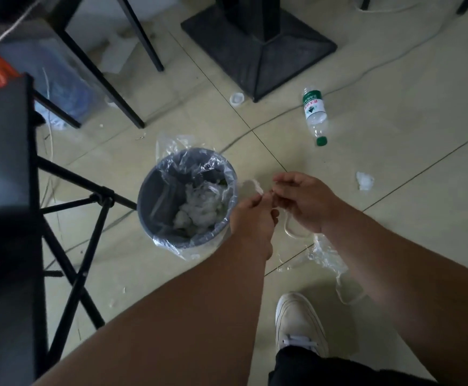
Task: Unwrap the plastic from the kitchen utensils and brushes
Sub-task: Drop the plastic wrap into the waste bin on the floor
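Tiled floor (394, 190) | both hands, left (251, 218) and right (305, 201), pinch plastic wrap (255, 186) beside bin (157, 196)

Left grip (251, 215), right grip (302, 201) pinched together

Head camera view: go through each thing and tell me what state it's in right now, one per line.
Left hand: pinching a strip of plastic wrap.
Right hand: gripping clear plastic wrap, which hangs down.
Trash bin: upright, lined, partly filled with crumpled plastic.
Water bottle: lying on the floor, capped.
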